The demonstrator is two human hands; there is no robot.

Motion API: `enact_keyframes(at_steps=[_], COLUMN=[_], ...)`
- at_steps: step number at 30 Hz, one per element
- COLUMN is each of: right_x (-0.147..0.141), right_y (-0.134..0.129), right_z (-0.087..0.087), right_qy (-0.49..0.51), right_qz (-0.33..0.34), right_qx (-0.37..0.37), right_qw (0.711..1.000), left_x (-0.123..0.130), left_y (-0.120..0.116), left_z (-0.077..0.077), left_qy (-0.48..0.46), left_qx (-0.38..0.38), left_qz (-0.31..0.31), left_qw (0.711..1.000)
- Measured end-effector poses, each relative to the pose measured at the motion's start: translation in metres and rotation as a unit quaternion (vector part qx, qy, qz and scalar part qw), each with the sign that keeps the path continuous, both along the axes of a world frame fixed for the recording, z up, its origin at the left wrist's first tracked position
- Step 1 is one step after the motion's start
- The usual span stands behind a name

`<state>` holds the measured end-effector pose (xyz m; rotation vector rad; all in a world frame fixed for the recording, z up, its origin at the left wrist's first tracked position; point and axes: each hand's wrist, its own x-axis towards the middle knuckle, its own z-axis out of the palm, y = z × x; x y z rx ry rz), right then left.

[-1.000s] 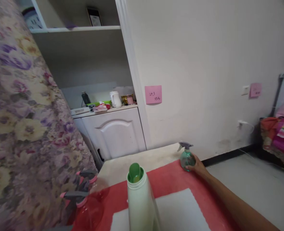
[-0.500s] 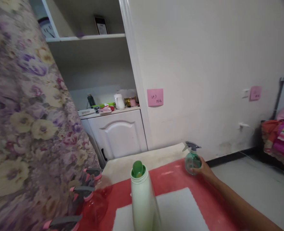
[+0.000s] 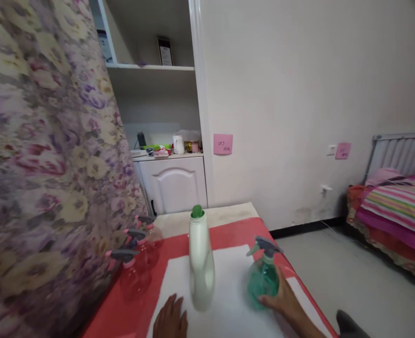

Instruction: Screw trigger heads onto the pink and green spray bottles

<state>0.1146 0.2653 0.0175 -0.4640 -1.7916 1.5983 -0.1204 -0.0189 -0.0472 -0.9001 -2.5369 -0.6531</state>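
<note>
A green spray bottle [image 3: 260, 281] with a grey trigger head is in the grasp of my right hand [image 3: 285, 298], upright near the right side of the white sheet [image 3: 232, 277]. My left hand [image 3: 170, 319] lies at the lower edge of the view, fingers stretched out with nothing in them, just left of a tall pale-green jug [image 3: 201, 263]. The jug stands upright on the sheet, its mouth uncapped and showing a green spout inside.
Several pink spray bottles [image 3: 135, 281] with grey triggers stand along the left of the red-covered table [image 3: 228, 233]. A floral curtain [image 3: 52, 188] hangs beyond them. Behind are a white cabinet [image 3: 177, 185] and a wall; a bed [image 3: 397, 211] stands at right.
My right hand has brought the green spray bottle from the table's far right corner nearer to me, beside the jug. My left hand has come into view. The camera view has shifted.
</note>
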Motion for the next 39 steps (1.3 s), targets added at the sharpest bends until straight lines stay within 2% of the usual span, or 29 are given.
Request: enact_keyframes(at_steps=[4, 6, 8, 10, 12, 15, 17, 19, 24, 27, 29, 32, 34, 36, 39], right_x=[0.003, 0.001, -0.003, -0.007, -0.011, -0.015, -0.014, -0.009, 0.009, 0.015, 0.015, 0.010, 0.005, 0.001, -0.004], right_y=[-0.072, -0.094, -0.109, -0.119, -0.129, -0.145, -0.155, -0.160, -0.151, -0.134, -0.124, -0.118, -0.121, -0.127, -0.137], right_z=[-0.024, -0.034, -0.042, -0.050, -0.058, -0.071, -0.078, -0.083, -0.089, -0.082, -0.071, -0.054, -0.050, -0.052, -0.058], right_qy=[-0.021, -0.045, -0.058, -0.066, -0.069, -0.046, -0.022, -0.001, 0.010, 0.009, 0.000, -0.017, -0.026, -0.032, -0.024], right_qz=[-0.044, -0.078, -0.100, -0.103, -0.112, -0.145, -0.157, -0.162, -0.129, -0.087, -0.030, 0.063, 0.094, 0.079, 0.001], right_qx=[0.007, 0.022, 0.037, 0.049, 0.059, 0.094, 0.130, 0.159, 0.177, 0.179, 0.160, 0.104, 0.079, 0.075, 0.101], right_qw=[0.999, 0.996, 0.993, 0.991, 0.990, 0.984, 0.979, 0.974, 0.976, 0.980, 0.987, 0.992, 0.992, 0.994, 0.995], left_x=[0.024, 0.049, 0.080, 0.113, 0.140, 0.163, 0.169, 0.170, 0.167, 0.161, 0.159, 0.158, 0.159, 0.160, 0.159], left_y=[-0.004, -0.003, 0.002, 0.011, 0.023, 0.037, 0.040, 0.039, 0.033, 0.030, 0.030, 0.031, 0.031, 0.032, 0.030], left_z=[0.022, 0.033, 0.036, 0.031, 0.021, 0.005, 0.000, 0.002, 0.021, 0.029, 0.029, 0.028, 0.030, 0.034, 0.041], left_qy=[-0.086, -0.137, -0.176, -0.214, -0.209, -0.210, -0.203, -0.195, -0.249, -0.292, -0.304, -0.295, -0.285, -0.283, -0.282], left_qx=[0.106, 0.171, 0.211, 0.227, 0.272, 0.281, 0.291, 0.311, 0.329, 0.324, 0.320, 0.304, 0.288, 0.268, 0.248], left_qz=[0.001, -0.004, -0.038, -0.099, -0.127, -0.148, -0.145, -0.140, -0.177, -0.200, -0.205, -0.204, -0.204, -0.203, -0.212], left_qw=[0.991, 0.976, 0.961, 0.945, 0.931, 0.925, 0.924, 0.920, 0.894, 0.877, 0.874, 0.883, 0.891, 0.898, 0.902])
